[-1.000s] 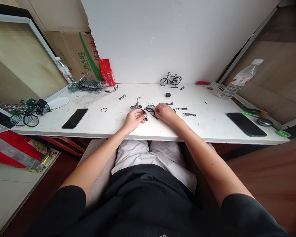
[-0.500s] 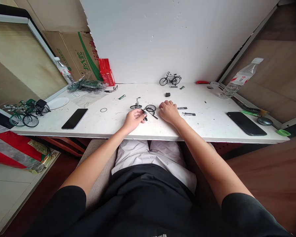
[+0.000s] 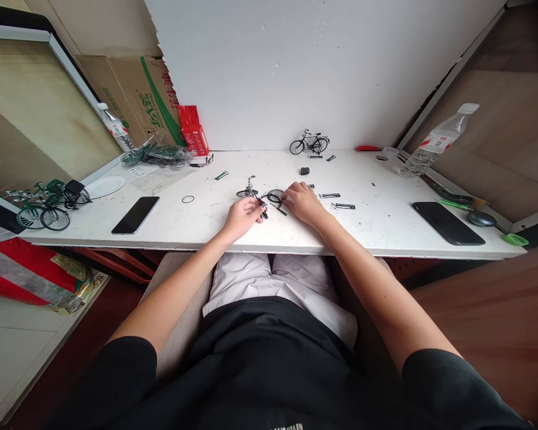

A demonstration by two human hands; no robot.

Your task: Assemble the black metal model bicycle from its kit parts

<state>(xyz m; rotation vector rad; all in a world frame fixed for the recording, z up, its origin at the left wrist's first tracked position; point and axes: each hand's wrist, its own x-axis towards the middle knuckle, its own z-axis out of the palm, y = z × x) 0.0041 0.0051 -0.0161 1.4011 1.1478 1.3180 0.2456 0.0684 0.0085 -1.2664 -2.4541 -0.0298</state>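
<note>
Model bicycles [image 3: 56, 190]: we counted two at far left.
Left phone [image 3: 135, 215]: one, lying flat.
Handlebar piece [image 3: 250, 188]: one, just beyond the left hand.
Left hand [image 3: 242, 218]: we saw thumb and fingers pinched on one dark bicycle part [image 3: 262, 205].
Spoked wheel [image 3: 275, 195]: one, between the hands; we judged the step to be part handling, its next move calling for a steady left hold and fine right fingertips.
Right hand [image 3: 303, 200]: bent narrowly at the wheel; we could not tell its grip.
Dark strips [image 3: 343, 206]: two whole, one partly hidden.
</note>
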